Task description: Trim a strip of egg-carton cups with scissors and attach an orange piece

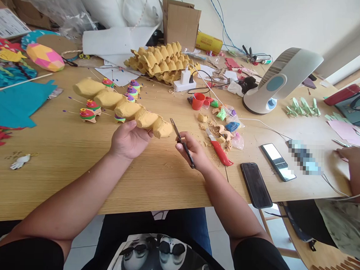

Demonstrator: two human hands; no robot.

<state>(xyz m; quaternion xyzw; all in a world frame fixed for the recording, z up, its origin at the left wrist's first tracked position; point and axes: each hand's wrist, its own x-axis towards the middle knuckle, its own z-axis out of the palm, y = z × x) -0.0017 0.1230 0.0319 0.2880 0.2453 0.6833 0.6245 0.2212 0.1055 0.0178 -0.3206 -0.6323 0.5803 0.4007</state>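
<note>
My left hand (128, 140) grips a strip of yellow egg carton (127, 108) by its lower edge, above the table. The strip is a row of several joined cups slanting from upper left to lower right. In my right hand (193, 151) is a pair of dark scissors (182, 143), fingers closed round the handles. Their blades point up and left, close beside the cup at the strip's right end; whether they touch it I cannot tell. Behind the strip stand small painted egg-carton figures (87, 114) in red, green and purple, partly hidden by it.
Stacked yellow egg trays (159, 59) lie at the back beside a white power strip (184, 85). A red craft knife (221, 152), carton scraps, a red cup (198, 101) and clay packets are right of my hands. Further right are a white fan (280, 81), phones (256, 185) and another person's hand (356, 159).
</note>
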